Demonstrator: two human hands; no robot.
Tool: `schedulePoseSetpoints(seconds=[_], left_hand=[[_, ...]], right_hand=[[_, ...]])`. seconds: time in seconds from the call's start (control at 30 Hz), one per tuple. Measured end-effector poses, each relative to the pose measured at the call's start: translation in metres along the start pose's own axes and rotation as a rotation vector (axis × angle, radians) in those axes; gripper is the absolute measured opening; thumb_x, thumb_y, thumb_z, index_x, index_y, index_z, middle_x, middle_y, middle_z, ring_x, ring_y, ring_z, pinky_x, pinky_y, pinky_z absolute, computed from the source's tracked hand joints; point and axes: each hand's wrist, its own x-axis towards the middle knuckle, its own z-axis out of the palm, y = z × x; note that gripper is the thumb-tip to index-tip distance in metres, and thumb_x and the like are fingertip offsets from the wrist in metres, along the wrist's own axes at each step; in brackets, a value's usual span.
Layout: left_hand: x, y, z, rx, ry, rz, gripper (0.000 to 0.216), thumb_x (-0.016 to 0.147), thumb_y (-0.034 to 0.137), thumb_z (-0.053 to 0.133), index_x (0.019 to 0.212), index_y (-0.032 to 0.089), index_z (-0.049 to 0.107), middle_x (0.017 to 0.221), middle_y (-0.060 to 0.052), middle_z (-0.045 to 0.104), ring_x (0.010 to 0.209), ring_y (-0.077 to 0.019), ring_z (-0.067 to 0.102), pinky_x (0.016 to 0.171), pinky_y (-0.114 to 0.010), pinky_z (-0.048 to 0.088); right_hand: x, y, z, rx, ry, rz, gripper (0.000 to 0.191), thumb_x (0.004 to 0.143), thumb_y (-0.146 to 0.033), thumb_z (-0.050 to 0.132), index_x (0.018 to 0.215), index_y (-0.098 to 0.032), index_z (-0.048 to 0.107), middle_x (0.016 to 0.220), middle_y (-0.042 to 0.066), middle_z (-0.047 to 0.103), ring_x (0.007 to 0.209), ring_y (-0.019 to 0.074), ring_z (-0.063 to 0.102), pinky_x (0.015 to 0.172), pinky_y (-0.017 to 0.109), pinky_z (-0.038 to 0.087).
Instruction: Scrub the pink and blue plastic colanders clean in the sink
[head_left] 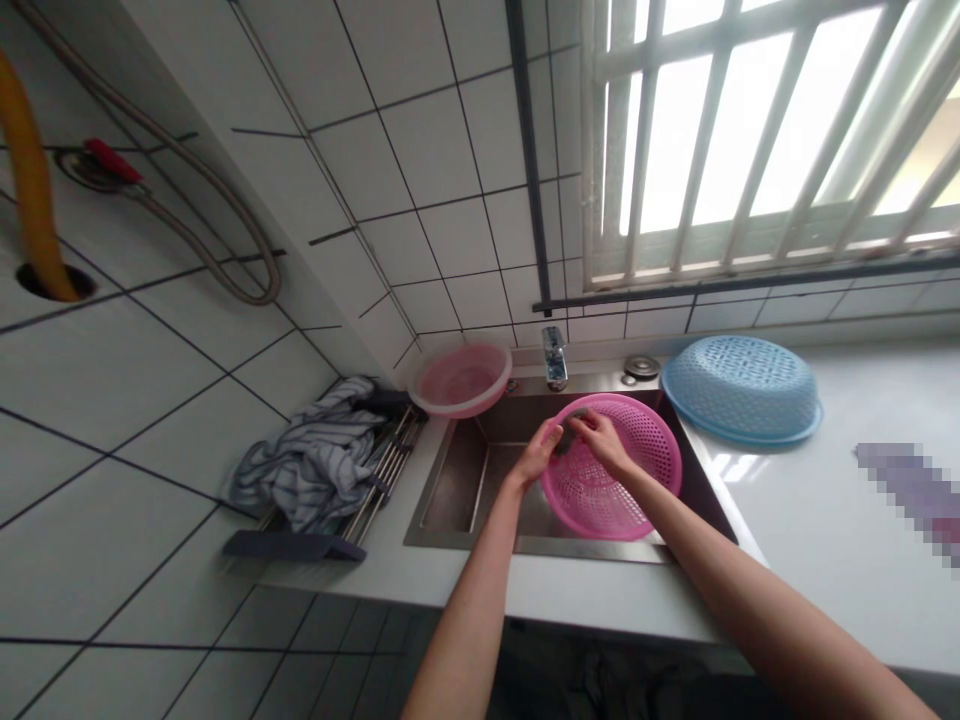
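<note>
Our left hand (536,455) fingers clamp the colander (611,490) rim over the sink (457,480); right hand (604,442) fingers pinch a dark pad (566,438); blue basket (742,388) at 2 o'clock.

Kitchen corner, daylight. White tiled wall (420,160), dark grout, fills 9 to 12 o'clock; grey hose (217,230) loops across it at 10. Barred window (750,130) at 1 o'clock, blown out white, only light source in view. Glossy white countertop (810,520) runs 3 to 6 o'clock, catching glare. Steel sink (457,480) sunk at centre, chrome tap (554,358) at its 12, dish rack (386,460) at its 9.
</note>
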Motion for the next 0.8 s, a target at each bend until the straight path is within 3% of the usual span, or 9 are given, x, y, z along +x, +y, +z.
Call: schedulePoseSetpoints(seconds=[0.1, 0.17, 0.3, 0.37, 0.43, 0.53, 0.6, 0.67, 0.8], left_hand=[[-0.001, 0.003, 0.004, -0.016, -0.011, -0.016, 0.075, 0.088, 0.077, 0.062, 0.137, 0.021, 0.066, 0.145, -0.013, 0.065, 0.137, -0.0328, 0.056, 0.123, -0.049, 0.036], [-0.001, 0.001, 0.004, -0.021, -0.017, -0.018, 0.074, 0.088, 0.077, 0.062, 0.136, 0.021, 0.066, 0.144, -0.013, 0.065, 0.137, -0.0323, 0.057, 0.123, -0.049, 0.037], [0.000, -0.007, -0.002, 0.005, -0.007, -0.003, 0.073, 0.086, 0.077, 0.064, 0.133, 0.022, 0.067, 0.142, -0.013, 0.066, 0.136, -0.0318, 0.057, 0.124, -0.049, 0.036], [0.001, -0.010, -0.004, 0.001, 0.001, -0.003, 0.072, 0.087, 0.076, 0.064, 0.132, 0.020, 0.068, 0.141, -0.014, 0.067, 0.136, -0.0319, 0.058, 0.124, -0.050, 0.035], [0.002, -0.011, -0.004, -0.018, 0.018, -0.018, 0.072, 0.088, 0.075, 0.065, 0.133, 0.019, 0.068, 0.143, -0.014, 0.066, 0.138, -0.0320, 0.056, 0.125, -0.050, 0.033], [0.002, -0.007, -0.001, -0.047, 0.033, -0.060, 0.073, 0.088, 0.072, 0.067, 0.139, 0.019, 0.066, 0.147, -0.014, 0.064, 0.142, -0.0322, 0.053, 0.126, -0.050, 0.032], [0.002, -0.004, 0.002, -0.058, 0.032, -0.070, 0.074, 0.089, 0.072, 0.066, 0.140, 0.019, 0.064, 0.149, -0.015, 0.062, 0.142, -0.0324, 0.054, 0.125, -0.049, 0.034], [0.001, -0.003, 0.004, -0.054, 0.026, -0.057, 0.075, 0.088, 0.073, 0.066, 0.139, 0.018, 0.065, 0.149, -0.016, 0.062, 0.141, -0.0330, 0.054, 0.124, -0.048, 0.035], [0.000, -0.005, 0.001, 0.001, -0.008, -0.010, 0.075, 0.086, 0.076, 0.066, 0.131, 0.016, 0.068, 0.140, -0.016, 0.067, 0.134, -0.0328, 0.059, 0.122, -0.048, 0.038]], right_hand=[[0.006, 0.000, -0.010, 0.033, 0.116, 0.011, 0.034, 0.082, -0.053, 0.070, 0.090, -0.019, 0.068, 0.086, 0.006, 0.072, 0.074, 0.0208, 0.061, 0.068, 0.032, 0.050], [0.003, -0.001, -0.008, 0.030, -0.005, 0.030, 0.035, 0.082, -0.053, 0.071, 0.090, -0.019, 0.068, 0.085, 0.006, 0.072, 0.073, 0.0202, 0.061, 0.068, 0.032, 0.049], [-0.009, -0.002, 0.008, 0.016, -0.371, 0.098, 0.037, 0.082, -0.053, 0.073, 0.093, -0.018, 0.072, 0.085, 0.006, 0.073, 0.072, 0.0197, 0.063, 0.067, 0.031, 0.050], [-0.010, 0.000, 0.013, 0.005, -0.396, 0.081, 0.036, 0.083, -0.052, 0.072, 0.093, -0.017, 0.072, 0.086, 0.006, 0.073, 0.073, 0.0202, 0.063, 0.067, 0.031, 0.050], [-0.005, 0.003, 0.010, 0.006, -0.221, 0.024, 0.036, 0.083, -0.052, 0.071, 0.090, -0.017, 0.071, 0.086, 0.006, 0.073, 0.076, 0.0209, 0.063, 0.070, 0.032, 0.051], [0.007, 0.006, -0.002, 0.047, 0.171, -0.023, 0.036, 0.080, -0.052, 0.070, 0.091, -0.017, 0.069, 0.088, 0.006, 0.074, 0.078, 0.0211, 0.063, 0.074, 0.032, 0.052], [0.011, 0.008, -0.010, 0.058, 0.233, -0.026, 0.036, 0.080, -0.051, 0.071, 0.092, -0.018, 0.069, 0.089, 0.006, 0.074, 0.077, 0.0208, 0.063, 0.074, 0.032, 0.052], [0.010, 0.009, -0.012, 0.045, 0.074, -0.014, 0.034, 0.082, -0.050, 0.070, 0.091, -0.018, 0.070, 0.088, 0.006, 0.074, 0.075, 0.0205, 0.063, 0.071, 0.032, 0.052], [-0.003, 0.015, 0.003, -0.026, -0.393, 0.044, 0.033, 0.084, -0.049, 0.072, 0.093, -0.017, 0.073, 0.084, 0.006, 0.074, 0.070, 0.0196, 0.063, 0.064, 0.030, 0.051]])
